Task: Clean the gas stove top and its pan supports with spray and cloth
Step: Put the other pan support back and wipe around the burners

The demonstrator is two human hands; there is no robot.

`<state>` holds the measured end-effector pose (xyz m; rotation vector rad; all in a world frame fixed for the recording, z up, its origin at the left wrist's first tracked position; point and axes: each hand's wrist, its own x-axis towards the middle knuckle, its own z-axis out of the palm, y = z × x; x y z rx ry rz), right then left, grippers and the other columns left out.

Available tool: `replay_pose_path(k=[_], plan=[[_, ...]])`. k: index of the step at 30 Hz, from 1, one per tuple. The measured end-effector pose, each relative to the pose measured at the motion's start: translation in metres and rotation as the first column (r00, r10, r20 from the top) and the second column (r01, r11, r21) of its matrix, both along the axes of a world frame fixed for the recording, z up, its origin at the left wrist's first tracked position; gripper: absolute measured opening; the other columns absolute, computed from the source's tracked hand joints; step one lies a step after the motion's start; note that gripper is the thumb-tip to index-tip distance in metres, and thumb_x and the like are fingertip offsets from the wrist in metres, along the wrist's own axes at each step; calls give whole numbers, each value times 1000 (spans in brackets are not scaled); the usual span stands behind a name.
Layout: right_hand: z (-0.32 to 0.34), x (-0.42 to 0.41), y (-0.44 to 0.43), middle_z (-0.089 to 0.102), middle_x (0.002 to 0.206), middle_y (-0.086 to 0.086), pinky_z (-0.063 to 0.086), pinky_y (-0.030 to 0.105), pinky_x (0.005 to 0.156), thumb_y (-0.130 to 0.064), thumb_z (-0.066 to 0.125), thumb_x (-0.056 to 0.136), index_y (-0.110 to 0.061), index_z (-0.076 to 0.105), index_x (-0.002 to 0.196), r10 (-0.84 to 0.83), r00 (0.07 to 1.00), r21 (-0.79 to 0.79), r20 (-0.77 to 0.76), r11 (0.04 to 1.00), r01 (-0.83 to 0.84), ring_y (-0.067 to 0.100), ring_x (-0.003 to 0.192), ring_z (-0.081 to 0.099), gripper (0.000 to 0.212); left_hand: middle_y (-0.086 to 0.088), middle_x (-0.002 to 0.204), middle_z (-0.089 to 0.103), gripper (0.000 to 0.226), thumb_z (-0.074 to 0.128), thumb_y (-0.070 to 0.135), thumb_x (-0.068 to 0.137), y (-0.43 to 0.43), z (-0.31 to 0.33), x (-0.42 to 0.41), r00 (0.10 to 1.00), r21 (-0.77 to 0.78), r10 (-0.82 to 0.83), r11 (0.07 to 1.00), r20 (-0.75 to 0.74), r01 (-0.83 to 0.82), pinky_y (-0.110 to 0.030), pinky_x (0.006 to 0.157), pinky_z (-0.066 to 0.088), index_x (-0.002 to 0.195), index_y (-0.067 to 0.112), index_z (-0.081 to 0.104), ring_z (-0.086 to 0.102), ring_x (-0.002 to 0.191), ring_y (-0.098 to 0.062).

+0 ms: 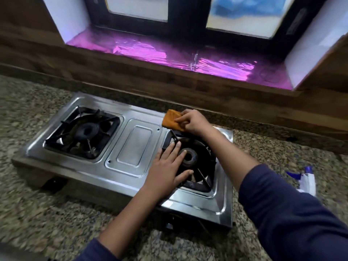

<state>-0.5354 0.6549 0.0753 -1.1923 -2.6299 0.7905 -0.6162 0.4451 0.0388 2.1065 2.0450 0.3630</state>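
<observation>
A two-burner steel gas stove sits on a speckled granite counter. Its left burner carries a black pan support. My left hand lies flat with straight fingers on the right pan support, fingertips at the right burner ring. My right hand pinches a folded orange cloth against the stove top at the back edge, just behind the right burner. No spray bottle is in view.
A wooden backsplash runs close behind the stove, below a window sill lined with shiny purple foil. A crumpled white and blue wrapper lies on the granite counter to the right of the stove.
</observation>
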Motion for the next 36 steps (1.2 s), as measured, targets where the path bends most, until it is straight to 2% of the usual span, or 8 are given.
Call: replay_pose_path(k=[3, 7, 9, 14, 18, 26, 32, 36], plan=[[-2, 6, -5, 66, 121, -8, 38, 41, 101, -12, 64, 84, -35, 74, 108, -41, 999, 115, 10, 993, 40, 15, 119, 56, 35, 3, 163, 6, 82, 11, 71, 85, -1, 2, 0, 1000, -33, -4, 999, -16, 3, -44, 121, 5, 152, 28, 27, -3, 150, -14], [-14, 54, -3, 67, 115, 1, 45, 32, 102, 0, 67, 83, -20, 76, 105, -196, 970, -72, -140, 980, 188, 21, 113, 62, 31, 4, 163, 1, 84, 8, 72, 83, -2, 5, 0, 1000, -54, -4, 999, -6, 3, -44, 121, 2, 153, 29, 23, -7, 150, -13], [-16, 85, -8, 68, 116, 1, 47, 33, 100, -1, 67, 82, -21, 76, 105, -321, 937, -54, -138, 947, 316, 22, 113, 62, 32, 4, 163, -1, 84, 7, 72, 82, -2, 6, 1, 1000, -61, -5, 998, -15, 4, -44, 121, 2, 153, 30, 21, -9, 150, -12], [-24, 129, -55, 66, 124, 6, 47, 40, 98, -10, 64, 87, -19, 72, 115, -512, 839, 152, -183, 828, 539, 31, 113, 57, 30, 5, 163, -2, 87, 2, 73, 80, -3, 6, 1, 999, -71, -1, 997, -34, -2, -43, 121, 1, 154, 31, 19, -9, 150, -12], [-32, 132, -107, 61, 129, 10, 44, 38, 100, -10, 59, 92, -14, 66, 125, -627, 736, 79, -254, 745, 662, 31, 112, 54, 34, 4, 163, 0, 88, 0, 73, 79, -5, 9, 2, 999, -74, -5, 997, -32, 2, -40, 120, -1, 154, 30, 20, -9, 150, -12], [-27, 159, -221, 61, 117, 13, 42, 26, 93, -3, 62, 88, -8, 69, 120, -605, 760, 79, -237, 768, 636, 28, 106, 61, 32, 2, 164, 3, 93, -1, 74, 76, -6, 10, 2, 999, -70, -24, 997, -35, 21, -43, 121, 6, 153, 28, 22, -6, 150, -14], [-31, 173, -288, 65, 115, 7, 51, 34, 88, 6, 64, 78, -16, 72, 115, -537, 826, 155, -174, 813, 561, 30, 100, 61, 44, 2, 164, 3, 95, 2, 76, 75, -7, 11, 0, 999, -76, -39, 996, -5, 39, -43, 120, 3, 153, 28, 24, -7, 150, -14], [-20, 175, -304, 66, 112, 2, 53, 39, 82, 10, 58, 68, -22, 74, 110, -491, 867, 205, -90, 842, 498, 31, 92, 58, 55, 0, 164, 4, 74, 26, 69, 93, -7, 9, -1, 999, -86, -54, 995, 6, 54, -44, 120, 2, 153, 27, 24, -8, 150, -14]])
